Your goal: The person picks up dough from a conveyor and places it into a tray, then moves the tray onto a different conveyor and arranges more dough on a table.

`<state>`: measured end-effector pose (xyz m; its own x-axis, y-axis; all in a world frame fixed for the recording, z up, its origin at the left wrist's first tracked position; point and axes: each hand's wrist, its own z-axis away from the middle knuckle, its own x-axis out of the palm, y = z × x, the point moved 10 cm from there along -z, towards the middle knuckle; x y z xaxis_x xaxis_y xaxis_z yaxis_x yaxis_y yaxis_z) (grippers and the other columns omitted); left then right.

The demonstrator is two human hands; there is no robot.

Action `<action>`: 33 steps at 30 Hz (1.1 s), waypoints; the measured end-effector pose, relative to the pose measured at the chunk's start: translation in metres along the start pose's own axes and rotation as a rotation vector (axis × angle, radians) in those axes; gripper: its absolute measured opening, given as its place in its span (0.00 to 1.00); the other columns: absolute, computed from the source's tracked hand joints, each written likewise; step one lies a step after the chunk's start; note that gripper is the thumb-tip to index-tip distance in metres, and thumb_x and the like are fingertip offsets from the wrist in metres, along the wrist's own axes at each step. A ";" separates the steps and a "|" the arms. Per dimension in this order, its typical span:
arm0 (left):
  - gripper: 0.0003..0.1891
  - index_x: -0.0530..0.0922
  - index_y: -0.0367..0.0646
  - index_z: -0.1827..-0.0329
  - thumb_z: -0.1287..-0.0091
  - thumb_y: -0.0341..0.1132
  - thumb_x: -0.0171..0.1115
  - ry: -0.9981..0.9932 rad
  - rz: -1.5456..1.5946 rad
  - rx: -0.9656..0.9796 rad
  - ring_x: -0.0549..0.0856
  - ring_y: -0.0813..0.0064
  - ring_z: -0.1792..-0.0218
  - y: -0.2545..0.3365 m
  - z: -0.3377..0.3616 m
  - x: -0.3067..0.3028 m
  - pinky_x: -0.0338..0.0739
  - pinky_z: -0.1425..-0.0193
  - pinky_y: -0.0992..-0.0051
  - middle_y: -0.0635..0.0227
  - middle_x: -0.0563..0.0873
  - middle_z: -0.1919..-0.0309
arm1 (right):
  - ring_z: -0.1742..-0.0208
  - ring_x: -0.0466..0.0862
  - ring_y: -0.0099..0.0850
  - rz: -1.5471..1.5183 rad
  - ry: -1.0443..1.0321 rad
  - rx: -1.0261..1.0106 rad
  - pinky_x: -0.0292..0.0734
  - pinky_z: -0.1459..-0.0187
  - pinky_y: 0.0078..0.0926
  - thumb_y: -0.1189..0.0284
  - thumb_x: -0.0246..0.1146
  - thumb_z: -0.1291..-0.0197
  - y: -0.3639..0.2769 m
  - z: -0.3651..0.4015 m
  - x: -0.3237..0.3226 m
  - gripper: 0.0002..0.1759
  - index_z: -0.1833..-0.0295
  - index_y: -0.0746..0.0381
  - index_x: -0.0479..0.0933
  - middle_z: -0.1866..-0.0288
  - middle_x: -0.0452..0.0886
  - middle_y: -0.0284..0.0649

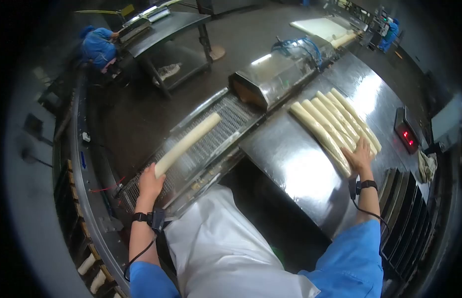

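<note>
Glossy SS table (290,164), wire-mesh belt (231,116) (rolls (330,124) look matt).

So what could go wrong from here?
1. The left hand grips the dough roll at one end only, above the mesh belt; it may sag, stretch or tear.
2. The right hand lies flat on the near ends of the row of rolls; pressure could dent them or nudge them out of line.
3. The cable from the left wrist hangs near the belt frame and might snag.

Food factory: mesh conveyor (211,144), steel table (290,164)
</note>
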<state>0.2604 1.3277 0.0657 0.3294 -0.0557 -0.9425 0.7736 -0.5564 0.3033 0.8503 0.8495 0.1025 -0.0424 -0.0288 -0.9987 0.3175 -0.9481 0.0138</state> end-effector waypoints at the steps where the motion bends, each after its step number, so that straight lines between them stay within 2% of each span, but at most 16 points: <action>1: 0.29 0.73 0.40 0.40 0.46 0.36 0.69 -0.028 -0.050 -0.080 0.79 0.49 0.47 -0.006 0.002 0.002 0.73 0.43 0.57 0.49 0.80 0.50 | 0.20 0.45 0.45 -0.012 0.008 -0.018 0.36 0.25 0.57 0.26 0.55 0.56 -0.006 -0.001 -0.006 0.66 0.22 0.60 0.45 0.21 0.47 0.50; 7: 0.24 0.76 0.43 0.45 0.48 0.34 0.64 0.097 0.043 -0.206 0.82 0.47 0.53 0.023 0.016 -0.011 0.75 0.48 0.55 0.47 0.83 0.56 | 0.25 0.58 0.45 -0.133 -0.007 -0.028 0.52 0.26 0.41 0.46 0.72 0.57 -0.038 -0.010 -0.022 0.59 0.28 0.71 0.56 0.26 0.58 0.58; 9: 0.22 0.78 0.39 0.51 0.51 0.36 0.63 -0.022 0.293 -0.287 0.83 0.45 0.54 0.049 0.016 -0.004 0.76 0.50 0.56 0.44 0.84 0.59 | 0.47 0.82 0.45 -0.350 0.040 -0.050 0.76 0.47 0.40 0.51 0.73 0.60 -0.026 -0.031 -0.008 0.42 0.46 0.74 0.76 0.49 0.81 0.59; 10: 0.23 0.78 0.37 0.52 0.52 0.36 0.64 -0.143 0.361 -0.250 0.84 0.48 0.57 0.072 0.014 -0.004 0.76 0.52 0.60 0.46 0.85 0.61 | 0.59 0.86 0.44 -0.652 -0.040 -0.050 0.79 0.55 0.36 0.56 0.72 0.60 -0.029 -0.028 0.000 0.33 0.55 0.74 0.80 0.62 0.85 0.55; 13: 0.26 0.73 0.33 0.45 0.51 0.31 0.61 -0.426 1.146 -0.345 0.82 0.67 0.60 0.151 0.025 0.013 0.77 0.56 0.70 0.58 0.81 0.58 | 0.58 0.86 0.42 -0.555 -0.132 -0.138 0.79 0.54 0.34 0.58 0.72 0.59 -0.049 -0.015 0.010 0.32 0.55 0.75 0.80 0.61 0.85 0.55; 15: 0.30 0.65 0.36 0.38 0.47 0.31 0.59 -0.539 1.274 -0.426 0.79 0.67 0.58 0.186 0.030 0.070 0.75 0.54 0.69 0.60 0.77 0.56 | 0.58 0.86 0.45 -0.470 -0.196 -0.185 0.79 0.53 0.35 0.58 0.72 0.60 -0.091 0.034 -0.019 0.30 0.57 0.73 0.80 0.61 0.84 0.57; 16: 0.30 0.65 0.37 0.39 0.47 0.31 0.61 -0.574 1.359 -0.205 0.77 0.68 0.53 0.231 0.025 0.069 0.73 0.49 0.67 0.62 0.76 0.55 | 0.56 0.85 0.47 -0.506 -0.227 -0.226 0.79 0.53 0.37 0.58 0.71 0.60 -0.104 0.044 -0.016 0.31 0.56 0.73 0.80 0.60 0.84 0.58; 17: 0.33 0.63 0.38 0.38 0.48 0.32 0.64 -0.624 1.393 -0.285 0.75 0.69 0.50 0.262 0.032 0.083 0.70 0.44 0.69 0.62 0.74 0.53 | 0.55 0.84 0.50 -0.541 -0.260 -0.268 0.79 0.53 0.39 0.58 0.71 0.61 -0.115 0.057 -0.012 0.31 0.55 0.72 0.80 0.60 0.83 0.58; 21: 0.38 0.57 0.32 0.31 0.44 0.34 0.64 -0.770 1.596 -0.233 0.72 0.62 0.38 0.347 0.054 0.149 0.66 0.33 0.68 0.53 0.71 0.40 | 0.59 0.81 0.50 -0.334 0.194 -0.501 0.77 0.51 0.44 0.57 0.72 0.61 -0.133 0.092 -0.010 0.33 0.55 0.74 0.77 0.61 0.81 0.55; 22: 0.39 0.56 0.34 0.30 0.44 0.34 0.65 -0.802 1.658 -0.182 0.71 0.62 0.37 0.365 0.061 0.133 0.65 0.33 0.67 0.53 0.71 0.39 | 0.59 0.81 0.48 -0.476 0.067 -0.424 0.77 0.52 0.41 0.54 0.73 0.62 -0.121 0.087 0.012 0.39 0.51 0.74 0.75 0.58 0.81 0.55; 25: 0.41 0.56 0.35 0.29 0.43 0.35 0.68 -0.787 1.750 -0.146 0.72 0.62 0.37 0.369 0.071 0.140 0.66 0.33 0.68 0.53 0.73 0.40 | 0.45 0.79 0.41 -1.303 -0.533 -0.261 0.79 0.51 0.36 0.61 0.66 0.43 -0.102 0.065 0.095 0.29 0.42 0.71 0.71 0.47 0.79 0.51; 26: 0.41 0.56 0.35 0.29 0.43 0.35 0.68 -0.763 1.763 -0.156 0.72 0.62 0.37 0.364 0.071 0.138 0.66 0.33 0.68 0.53 0.73 0.40 | 0.45 0.79 0.41 -1.290 -0.546 -0.280 0.79 0.51 0.36 0.61 0.66 0.43 -0.114 0.083 0.074 0.29 0.42 0.71 0.71 0.47 0.79 0.51; 28: 0.33 0.61 0.32 0.32 0.38 0.33 0.65 -0.842 1.810 -0.359 0.76 0.68 0.40 0.348 0.074 0.150 0.69 0.34 0.71 0.57 0.77 0.42 | 0.44 0.79 0.43 -1.834 -0.875 0.042 0.80 0.49 0.42 0.60 0.60 0.36 -0.139 0.138 0.052 0.31 0.35 0.69 0.66 0.43 0.77 0.53; 31: 0.26 0.70 0.31 0.37 0.36 0.35 0.63 -1.080 2.090 -0.202 0.80 0.71 0.45 0.344 0.080 0.157 0.71 0.36 0.74 0.58 0.81 0.46 | 0.42 0.78 0.47 -1.872 -0.854 -0.020 0.76 0.41 0.46 0.56 0.56 0.34 -0.160 0.153 0.067 0.34 0.31 0.69 0.61 0.39 0.72 0.56; 32: 0.26 0.70 0.31 0.37 0.36 0.35 0.63 -1.046 2.107 -0.199 0.80 0.71 0.45 0.331 0.079 0.169 0.71 0.36 0.74 0.58 0.81 0.46 | 0.40 0.76 0.50 -1.995 -1.102 0.114 0.71 0.36 0.47 0.62 0.56 0.36 -0.182 0.177 0.064 0.33 0.31 0.69 0.59 0.37 0.69 0.58; 33: 0.23 0.72 0.34 0.40 0.37 0.33 0.65 -0.930 1.978 0.027 0.79 0.70 0.44 0.319 0.077 0.173 0.71 0.36 0.72 0.61 0.80 0.45 | 0.40 0.76 0.50 -1.976 -1.124 0.099 0.71 0.36 0.47 0.62 0.56 0.36 -0.192 0.193 0.061 0.33 0.31 0.69 0.59 0.37 0.69 0.58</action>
<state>0.5222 1.0765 -0.0114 0.1776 -0.6769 0.7143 -0.1489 0.6990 0.6995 0.6042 0.9688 0.0486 -0.4918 0.5799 0.6495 -0.8053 -0.0195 -0.5925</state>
